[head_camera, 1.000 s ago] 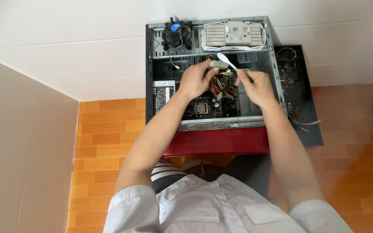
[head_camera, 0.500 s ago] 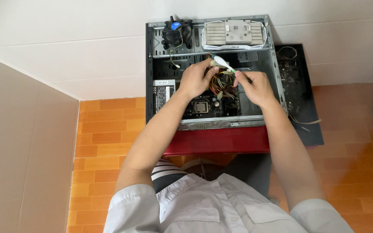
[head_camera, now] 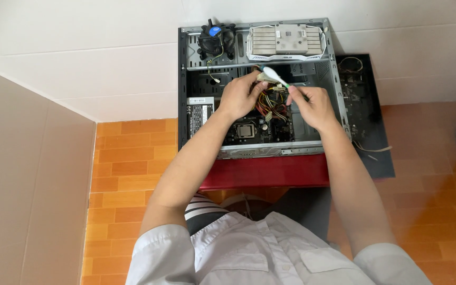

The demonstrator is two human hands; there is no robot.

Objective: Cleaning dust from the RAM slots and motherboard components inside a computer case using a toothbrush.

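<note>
An open computer case [head_camera: 183, 79] lies on its side on a red stool [head_camera: 265, 171]. My left hand [head_camera: 238, 95] grips a bundle of coloured cables [head_camera: 269, 103] over the motherboard [head_camera: 252, 132]. My right hand [head_camera: 312, 105] holds a small brush with a white head and green handle [head_camera: 275, 76], its head pointing up and left, close to the cable connector by my left fingers.
A black fan cooler [head_camera: 216, 38] and a silver-white graphics card [head_camera: 285, 41] rest on the case's far end. The power supply [head_camera: 199, 113] sits at the case's left. A dark side panel [head_camera: 362, 105] lies to the right. White wall behind, orange floor tiles around.
The brush head has swung left, from over the case's right side toward the cables in my left hand. My right hand moved slightly left with it.
</note>
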